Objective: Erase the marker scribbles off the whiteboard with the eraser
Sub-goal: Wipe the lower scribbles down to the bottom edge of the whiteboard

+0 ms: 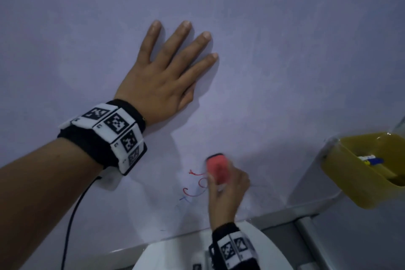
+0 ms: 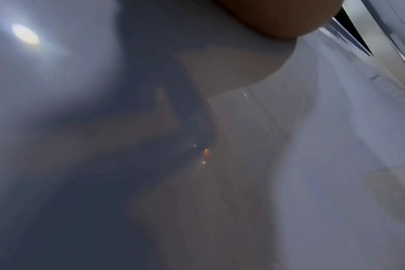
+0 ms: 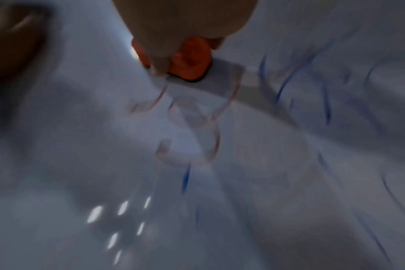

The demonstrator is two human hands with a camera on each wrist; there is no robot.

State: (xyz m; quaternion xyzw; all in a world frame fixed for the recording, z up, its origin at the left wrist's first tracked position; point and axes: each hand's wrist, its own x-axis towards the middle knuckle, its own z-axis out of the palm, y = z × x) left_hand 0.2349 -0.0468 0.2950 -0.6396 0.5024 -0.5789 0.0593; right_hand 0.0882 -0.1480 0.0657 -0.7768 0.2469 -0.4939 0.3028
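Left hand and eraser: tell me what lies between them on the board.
Head view: only bare whiteboard between the flat left hand and the eraser. The red scribbles sit lower, left of the eraser.

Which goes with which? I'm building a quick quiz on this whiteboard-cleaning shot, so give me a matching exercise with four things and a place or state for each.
Things:
1. left hand
2. eraser
3. red scribbles
4. yellow tray

Places or states:
a. held in the right hand, against the whiteboard
b. at the board's right edge, with markers inside
c. spread flat on the board, fingers straight
d. on the board just left of the eraser, not yet wiped

Pairs: 1-c, 2-a, 3-d, 4-b
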